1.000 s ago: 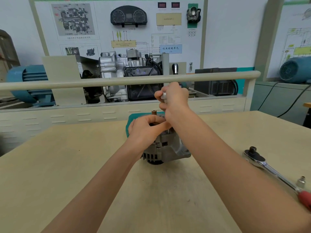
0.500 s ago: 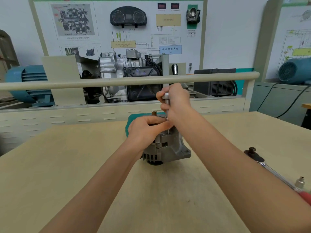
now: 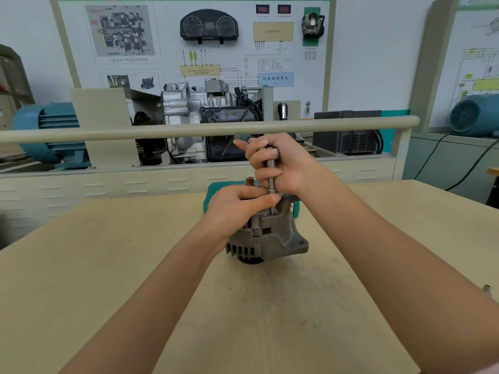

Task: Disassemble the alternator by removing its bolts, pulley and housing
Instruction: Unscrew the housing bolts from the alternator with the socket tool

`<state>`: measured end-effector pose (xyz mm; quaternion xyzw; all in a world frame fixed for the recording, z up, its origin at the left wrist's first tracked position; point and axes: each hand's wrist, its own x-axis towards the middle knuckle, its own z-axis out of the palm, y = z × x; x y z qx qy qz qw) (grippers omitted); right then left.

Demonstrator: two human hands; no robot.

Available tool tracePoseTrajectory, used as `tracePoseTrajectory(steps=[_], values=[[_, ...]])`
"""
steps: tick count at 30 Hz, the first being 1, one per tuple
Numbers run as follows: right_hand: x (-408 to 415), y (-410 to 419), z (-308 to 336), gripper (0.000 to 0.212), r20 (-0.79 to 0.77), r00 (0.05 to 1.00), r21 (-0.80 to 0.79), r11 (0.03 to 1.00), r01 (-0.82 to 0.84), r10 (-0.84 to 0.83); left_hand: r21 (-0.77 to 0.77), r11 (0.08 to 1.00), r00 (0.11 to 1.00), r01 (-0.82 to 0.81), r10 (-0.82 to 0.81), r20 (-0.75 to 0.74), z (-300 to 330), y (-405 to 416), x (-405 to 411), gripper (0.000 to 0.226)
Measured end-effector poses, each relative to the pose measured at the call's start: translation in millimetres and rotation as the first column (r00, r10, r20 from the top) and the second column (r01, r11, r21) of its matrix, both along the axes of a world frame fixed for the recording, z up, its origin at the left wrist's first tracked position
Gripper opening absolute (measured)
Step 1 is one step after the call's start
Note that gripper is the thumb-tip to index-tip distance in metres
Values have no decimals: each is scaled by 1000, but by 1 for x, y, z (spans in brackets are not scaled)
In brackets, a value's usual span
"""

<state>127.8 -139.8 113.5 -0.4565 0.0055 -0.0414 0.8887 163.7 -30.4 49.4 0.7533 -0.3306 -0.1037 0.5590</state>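
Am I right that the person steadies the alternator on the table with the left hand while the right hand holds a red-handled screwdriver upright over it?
Not quite. The head view shows the right hand gripping a plain metal rod with a socket-like top, with no red handle. The rest holds: the left hand rests on the alternator, which sits on the table, and the tool stands upright over it.

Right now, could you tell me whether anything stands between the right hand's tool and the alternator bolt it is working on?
Nothing visible does. The right hand grips the extension bar upright, its tip down on the alternator housing. The left hand rests on the alternator beside the bar, not under it.
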Motion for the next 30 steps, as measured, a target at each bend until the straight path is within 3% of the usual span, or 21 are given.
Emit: tracePoseTrajectory(steps=[2,4,6,7,10,14,17,20,23,27,30], values=[[2,9,-2,19,21,970,12,971,241,-241,-24,999,999,-36,36,9,-1,-3,-1,25],[9,20,-8,17,74,780,33,783,621,-622,-39,995,995,-91,93,46,-3,-7,-2,11],[15,28,-11,14,119,587,62,596,801,-801,-40,992,990,-122,125,71,-5,-10,-2,6],[16,29,-11,16,118,582,68,591,804,-805,-40,992,989,-124,126,76,-5,-11,-2,8],[11,25,-5,23,42,719,-38,718,695,-694,-36,994,992,-101,103,70,-4,-8,-2,3],[5,8,1,28,-35,920,-91,918,387,-391,4,1000,998,-14,14,54,-4,-4,-1,25],[4,5,3,25,-69,976,-115,973,199,-208,0,1000,999,9,-9,35,-2,0,0,26],[4,13,3,25,-64,977,-213,959,188,-206,-15,1000,1000,-15,15,22,-3,-1,0,23],[5,20,2,21,-35,941,-214,922,323,-337,-40,998,999,-44,45,25,-5,-3,-2,22],[7,30,-4,22,94,765,-181,745,642,-637,-49,993,993,-104,107,55,-6,-9,0,6],[8,33,-8,17,160,686,-103,679,727,-710,-37,994,992,-107,110,69,-7,-10,1,6]])
